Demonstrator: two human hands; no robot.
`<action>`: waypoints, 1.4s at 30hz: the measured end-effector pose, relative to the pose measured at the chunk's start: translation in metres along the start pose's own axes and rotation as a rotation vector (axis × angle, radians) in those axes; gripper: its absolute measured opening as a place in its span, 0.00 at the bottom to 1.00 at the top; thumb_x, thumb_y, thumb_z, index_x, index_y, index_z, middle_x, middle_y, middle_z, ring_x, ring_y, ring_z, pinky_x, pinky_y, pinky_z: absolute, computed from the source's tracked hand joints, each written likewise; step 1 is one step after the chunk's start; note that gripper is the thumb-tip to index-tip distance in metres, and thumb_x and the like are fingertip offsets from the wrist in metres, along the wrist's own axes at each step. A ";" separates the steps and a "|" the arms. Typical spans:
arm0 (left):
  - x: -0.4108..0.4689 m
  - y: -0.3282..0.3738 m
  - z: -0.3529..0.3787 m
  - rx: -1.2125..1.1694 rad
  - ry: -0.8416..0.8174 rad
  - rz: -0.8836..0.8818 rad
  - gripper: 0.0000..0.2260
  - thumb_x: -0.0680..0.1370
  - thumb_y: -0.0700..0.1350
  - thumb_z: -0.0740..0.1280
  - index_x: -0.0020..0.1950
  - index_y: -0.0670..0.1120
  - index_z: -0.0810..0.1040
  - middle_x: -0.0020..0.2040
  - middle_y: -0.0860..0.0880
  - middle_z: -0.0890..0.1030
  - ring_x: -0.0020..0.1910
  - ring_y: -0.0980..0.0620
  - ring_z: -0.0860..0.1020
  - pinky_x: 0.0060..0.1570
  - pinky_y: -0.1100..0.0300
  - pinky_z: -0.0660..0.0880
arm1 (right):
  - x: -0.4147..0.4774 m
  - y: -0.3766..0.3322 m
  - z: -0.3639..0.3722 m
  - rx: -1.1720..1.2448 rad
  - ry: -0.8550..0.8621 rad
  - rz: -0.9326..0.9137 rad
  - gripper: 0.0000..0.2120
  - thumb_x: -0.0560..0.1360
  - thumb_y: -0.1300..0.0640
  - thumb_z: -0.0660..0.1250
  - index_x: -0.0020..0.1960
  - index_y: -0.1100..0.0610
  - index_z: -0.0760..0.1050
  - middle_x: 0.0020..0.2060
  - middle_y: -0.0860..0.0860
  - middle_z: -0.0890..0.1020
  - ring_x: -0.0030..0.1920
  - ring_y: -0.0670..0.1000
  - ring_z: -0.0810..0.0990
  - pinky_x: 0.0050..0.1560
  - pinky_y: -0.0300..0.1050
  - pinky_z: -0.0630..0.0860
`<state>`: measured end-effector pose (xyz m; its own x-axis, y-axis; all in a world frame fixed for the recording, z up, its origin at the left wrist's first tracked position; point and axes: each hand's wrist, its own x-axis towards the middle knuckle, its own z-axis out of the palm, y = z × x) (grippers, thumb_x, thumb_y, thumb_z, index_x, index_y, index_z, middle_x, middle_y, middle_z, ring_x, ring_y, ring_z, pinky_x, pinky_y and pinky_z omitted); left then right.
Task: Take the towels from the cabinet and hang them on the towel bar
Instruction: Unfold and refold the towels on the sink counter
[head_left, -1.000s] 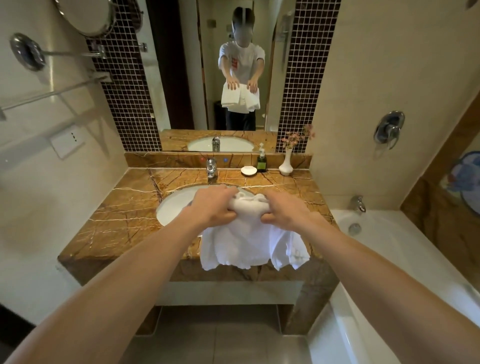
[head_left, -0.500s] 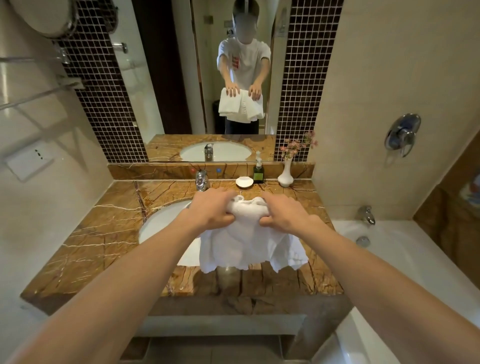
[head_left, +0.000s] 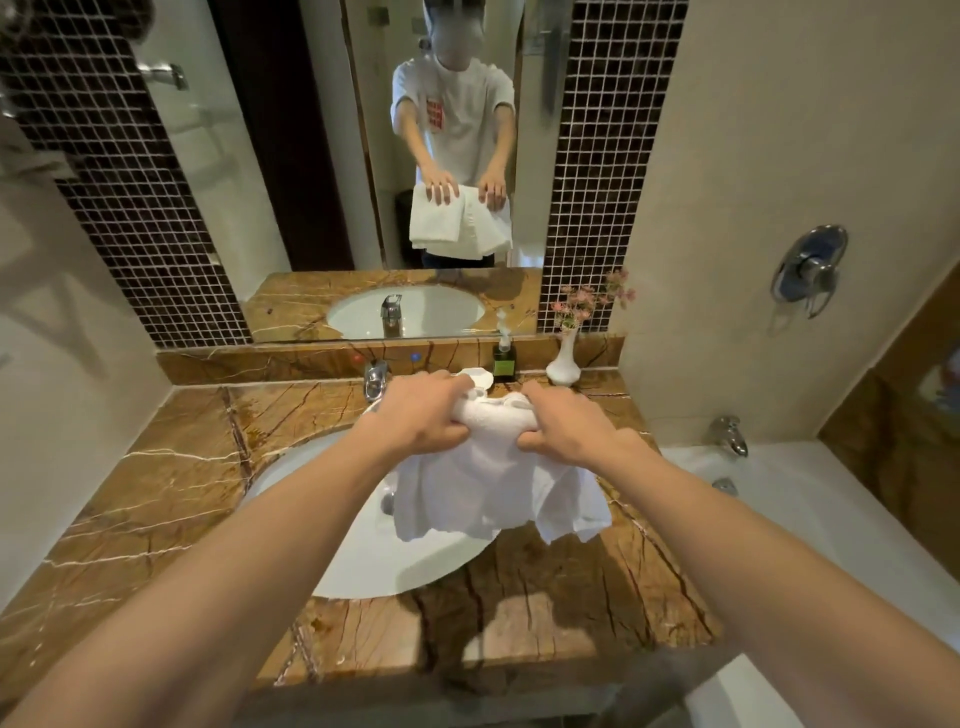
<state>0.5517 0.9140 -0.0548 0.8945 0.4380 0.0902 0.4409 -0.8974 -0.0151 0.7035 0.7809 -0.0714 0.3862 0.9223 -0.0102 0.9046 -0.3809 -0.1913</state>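
A white towel (head_left: 488, 493) hangs bunched from both my hands above the sink (head_left: 343, 551). My left hand (head_left: 421, 415) grips its top edge on the left. My right hand (head_left: 566, 421) grips the same edge on the right, thumb under the roll. The towel's lower part drapes down in folds over the basin and the counter. The mirror (head_left: 447, 156) shows the same towel held out in front of me. No towel bar or cabinet shows in this view.
A brown marble counter (head_left: 156, 499) holds the faucet (head_left: 375, 379), a soap dish (head_left: 480, 375), a green pump bottle (head_left: 504, 358) and a white flower vase (head_left: 563, 358). A white bathtub (head_left: 810, 509) with a spout (head_left: 730, 434) lies to the right. Dark mosaic tile flanks the mirror.
My view has moved closer to the counter and tilted down. The wall bar at upper left has slid out of view. Both hands keep their grip on the towel.
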 end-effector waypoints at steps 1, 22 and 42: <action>0.007 -0.003 0.001 -0.008 -0.005 0.005 0.23 0.70 0.52 0.64 0.66 0.54 0.69 0.57 0.48 0.77 0.54 0.45 0.76 0.45 0.53 0.71 | 0.006 0.002 -0.001 -0.001 0.004 0.006 0.17 0.70 0.48 0.68 0.52 0.54 0.66 0.46 0.54 0.78 0.43 0.57 0.77 0.38 0.50 0.74; 0.144 0.023 0.026 -0.047 -0.013 0.110 0.23 0.71 0.54 0.64 0.65 0.53 0.69 0.56 0.48 0.77 0.53 0.45 0.76 0.44 0.53 0.70 | 0.064 0.095 -0.019 -0.027 0.039 0.124 0.28 0.73 0.50 0.69 0.65 0.59 0.61 0.40 0.53 0.74 0.38 0.57 0.74 0.34 0.48 0.68; 0.234 0.057 0.056 0.005 -0.081 0.071 0.25 0.72 0.55 0.64 0.69 0.54 0.66 0.61 0.48 0.76 0.57 0.46 0.75 0.50 0.51 0.72 | 0.121 0.192 0.002 0.030 0.008 0.088 0.21 0.72 0.48 0.70 0.57 0.56 0.65 0.43 0.52 0.72 0.42 0.56 0.74 0.41 0.51 0.74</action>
<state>0.7898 0.9685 -0.0900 0.9266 0.3760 0.0081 0.3761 -0.9263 -0.0234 0.9234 0.8192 -0.1113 0.4659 0.8846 -0.0202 0.8611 -0.4585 -0.2196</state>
